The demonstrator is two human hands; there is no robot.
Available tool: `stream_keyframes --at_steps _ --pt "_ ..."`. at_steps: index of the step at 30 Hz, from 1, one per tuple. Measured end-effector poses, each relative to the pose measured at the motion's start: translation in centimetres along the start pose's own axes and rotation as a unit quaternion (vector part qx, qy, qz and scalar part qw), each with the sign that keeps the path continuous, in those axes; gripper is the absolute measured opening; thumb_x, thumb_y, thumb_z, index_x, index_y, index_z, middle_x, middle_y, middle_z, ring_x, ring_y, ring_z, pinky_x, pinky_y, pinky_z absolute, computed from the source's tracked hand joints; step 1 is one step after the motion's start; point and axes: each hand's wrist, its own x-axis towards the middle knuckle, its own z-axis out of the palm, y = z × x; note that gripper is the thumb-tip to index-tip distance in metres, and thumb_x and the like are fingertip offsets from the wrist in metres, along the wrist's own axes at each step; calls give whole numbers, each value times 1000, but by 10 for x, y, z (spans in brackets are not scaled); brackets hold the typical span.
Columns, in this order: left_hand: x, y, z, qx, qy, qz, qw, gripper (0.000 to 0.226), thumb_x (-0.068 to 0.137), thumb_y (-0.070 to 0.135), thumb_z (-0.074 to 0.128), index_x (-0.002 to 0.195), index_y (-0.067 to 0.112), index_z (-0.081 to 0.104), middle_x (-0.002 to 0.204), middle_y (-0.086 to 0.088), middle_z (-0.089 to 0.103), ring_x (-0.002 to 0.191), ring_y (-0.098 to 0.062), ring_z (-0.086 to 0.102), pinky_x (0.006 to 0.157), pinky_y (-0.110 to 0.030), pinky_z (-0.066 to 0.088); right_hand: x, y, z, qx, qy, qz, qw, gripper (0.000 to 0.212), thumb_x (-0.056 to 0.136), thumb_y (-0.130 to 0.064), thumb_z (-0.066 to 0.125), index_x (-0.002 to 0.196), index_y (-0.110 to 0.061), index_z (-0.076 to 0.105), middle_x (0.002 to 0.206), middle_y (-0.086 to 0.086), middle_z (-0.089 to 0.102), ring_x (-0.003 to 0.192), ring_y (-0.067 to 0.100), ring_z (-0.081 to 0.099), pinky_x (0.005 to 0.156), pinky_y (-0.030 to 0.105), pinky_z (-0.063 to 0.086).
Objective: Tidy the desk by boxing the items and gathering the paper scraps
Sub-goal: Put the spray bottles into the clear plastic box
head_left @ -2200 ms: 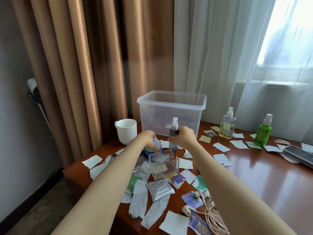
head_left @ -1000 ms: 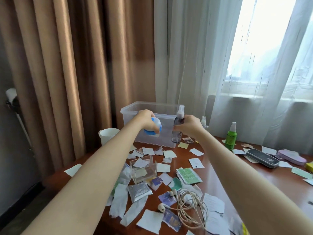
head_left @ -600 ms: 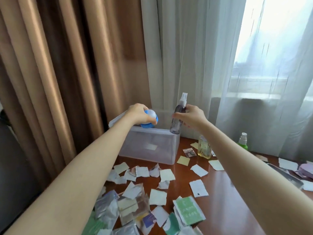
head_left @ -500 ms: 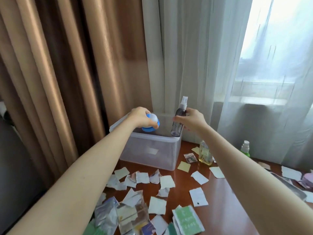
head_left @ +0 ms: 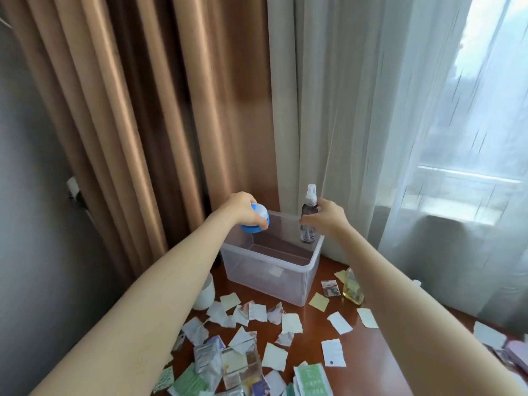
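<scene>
Lowering mattered more than dropping: left hand (head_left: 242, 208) curled round the blue-and-white jar (head_left: 256, 222) at the ten o'clock rim of the clear box (head_left: 265, 277), right hand (head_left: 327, 218) wrapped round the dark spray bottle (head_left: 308, 215) at two o'clock (upright, over the opening), so both probably wanted setting down inside gently.

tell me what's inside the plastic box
The plastic box shows a bare floor. The right hand holds a dark spray bottle over the far right corner; the left hand's blue container hides the far left.

Soft window daylight (right side), slight blur
</scene>
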Motion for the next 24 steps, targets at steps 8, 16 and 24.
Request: stream_keyframes --at_steps 8,16,24 --pt "-4 -16 -15 2 11 -11 1000 60 67 31 79 120 17 57 120 -3 53 106 -22 55 87 -33 53 12 -22 9 -3 -22 18 1000 26 74 -13 68 99 -6 62 89 7 62 86 26 62 81 40 56" --pt "50 -43 -10 18 -32 10 999 60 69 31 79 122 15 56 121 -4 53 104 -20 55 85 -31 51 53 -19 55 -14 -36 54 998 31 74 -11 69 103 -5 63 91 9 62 93 30 63 86 44 54" --pt "138 -86 11 54 -133 62 988 62 70 31 79 124 12 53 120 -4 55 105 -21 57 77 -27 47 116 -12 128 -37 -42 120 991 13 77 -13 68 88 -10 61 85 7 58 81 22 56 66 34 47"
